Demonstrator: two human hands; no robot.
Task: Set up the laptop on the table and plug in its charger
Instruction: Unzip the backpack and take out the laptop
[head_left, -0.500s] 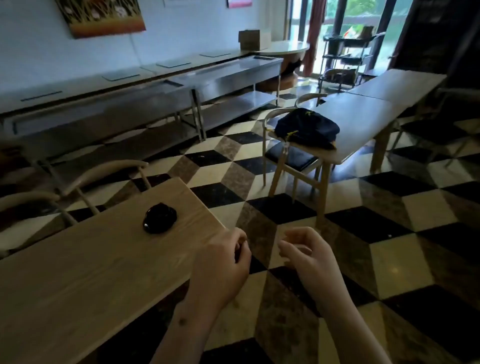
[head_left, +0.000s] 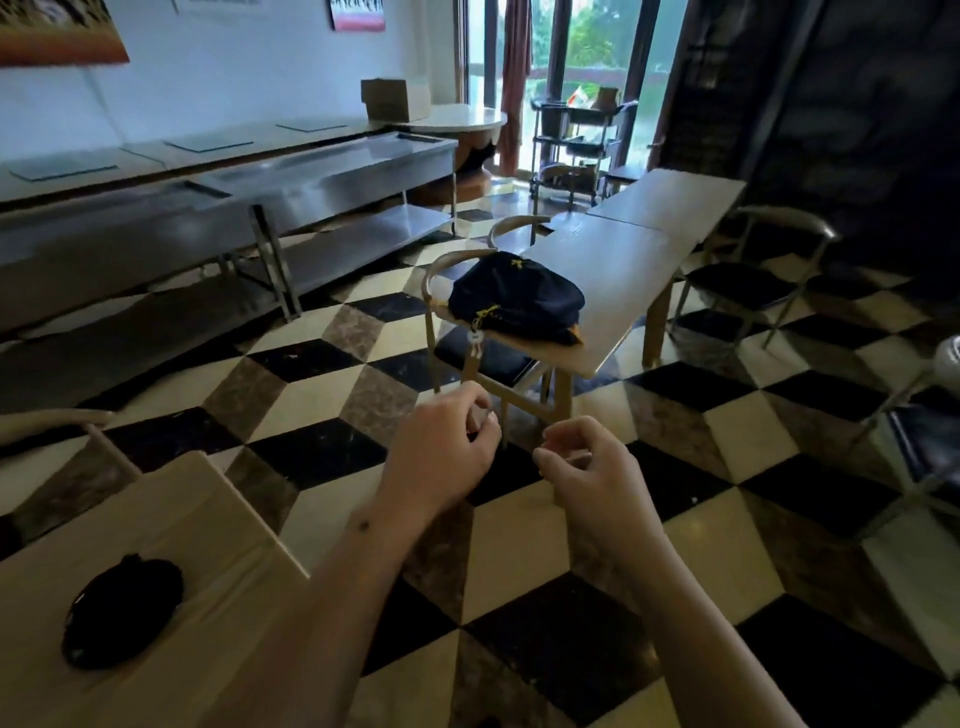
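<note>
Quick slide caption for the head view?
Both hands raised empty over checkered floor, dark bag on far table ahead.

Canteen-like dining room: steel serving counter (head_left: 322, 171), wooden tables (head_left: 618, 260), chairs (head_left: 748, 280), checkered floor (head_left: 649, 426).

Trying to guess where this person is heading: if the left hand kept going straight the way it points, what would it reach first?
Probably the wooden table ahead, at its near leg, with the dark bag on top; depth is unclear. The left hand is over open floor now.
</note>
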